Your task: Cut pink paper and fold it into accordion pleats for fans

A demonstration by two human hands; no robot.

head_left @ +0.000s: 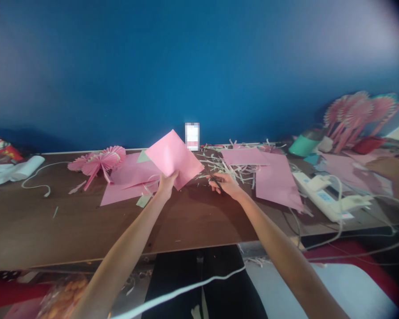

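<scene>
My left hand [167, 185] grips a square sheet of pink paper [177, 157] by its lower edge, tilted up above the table with one corner pointing upward. To its right, my right hand [225, 184] is closed around scissors [216, 180], whose dark blades show only in part; they are just right of the sheet's right corner, apart from it. Behind both hands lie many thin paper strips [216, 166]. More pink paper [133, 170] is spread on the left, and another pink sheet [275, 179] lies to the right.
Folded pink paper fans [101, 164] lie at left. On the right are a power strip [322, 199] with plugs and cables, a green-and-black container [307, 141] and upright pink fans [355, 113]. Another person's hand [392, 166] is at far right. A blue wall [199, 66] borders the table [69, 230].
</scene>
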